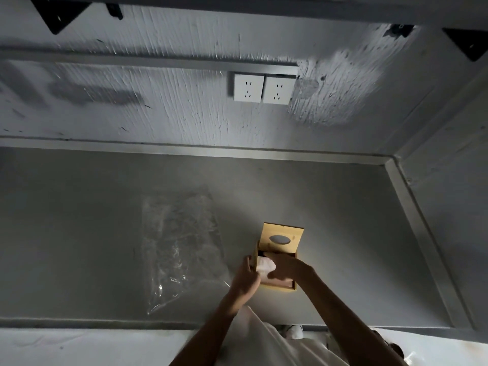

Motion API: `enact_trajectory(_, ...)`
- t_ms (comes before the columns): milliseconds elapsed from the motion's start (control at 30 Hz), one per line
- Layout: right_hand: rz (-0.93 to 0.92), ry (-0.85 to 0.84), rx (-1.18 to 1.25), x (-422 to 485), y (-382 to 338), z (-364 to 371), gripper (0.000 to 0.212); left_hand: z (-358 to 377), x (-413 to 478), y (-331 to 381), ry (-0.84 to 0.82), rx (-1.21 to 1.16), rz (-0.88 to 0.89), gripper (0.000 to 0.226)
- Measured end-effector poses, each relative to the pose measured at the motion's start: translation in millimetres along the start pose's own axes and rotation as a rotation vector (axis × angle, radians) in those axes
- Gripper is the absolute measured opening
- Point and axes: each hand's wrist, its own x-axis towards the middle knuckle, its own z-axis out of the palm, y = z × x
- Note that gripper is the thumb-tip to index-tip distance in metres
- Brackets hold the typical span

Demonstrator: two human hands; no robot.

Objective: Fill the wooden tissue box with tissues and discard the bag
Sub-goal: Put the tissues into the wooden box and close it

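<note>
A wooden tissue box sits on the grey counter, its hinged lid with an oval slot standing open at the far side. White tissues lie inside the box. My right hand presses down on the tissues with its fingers reaching into the box. My left hand rests against the box's left side, fingers curled round its edge. An empty clear plastic bag lies flat on the counter to the left of the box.
The grey counter ends at a raised rim on the right and a wall behind. Two white wall sockets sit above it. Black shelf brackets hang overhead. A white floor shows below the front edge.
</note>
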Motion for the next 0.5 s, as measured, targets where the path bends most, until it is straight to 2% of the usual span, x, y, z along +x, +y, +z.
enact_trajectory(67, -0.055, 0.064, -0.061, -14, 4, -5, 0.062, -1, -4, 1, 0.007, 0.120, 0.122, 0.056)
enact_trajectory(133, -0.077, 0.249, -0.073, -29, 14, -4, 0.048, 0, -5, -6, 0.039, 0.246, 0.288, 0.062)
enact_trajectory(200, -0.058, 0.471, -0.065, -42, 25, 6, 0.032, 4, -3, -10, 0.022, 0.375, 0.385, 0.059)
enact_trajectory(233, -0.041, 0.501, -0.074, -41, 33, 14, 0.030, 4, -3, -10, 0.006, 0.421, 0.412, 0.054)
enact_trajectory(367, 0.123, 0.425, -0.099, -45, 45, 38, 0.052, 3, 4, -5, -0.020, 0.641, 0.438, 0.028)
enact_trajectory(433, 0.156, 0.440, -0.039, -43, 47, 43, 0.057, 4, 5, 0, -0.016, 0.672, 0.418, 0.029)
enact_trajectory(500, 0.158, 0.454, 0.031, -40, 45, 43, 0.051, 5, 6, 2, -0.015, 0.698, 0.393, 0.038)
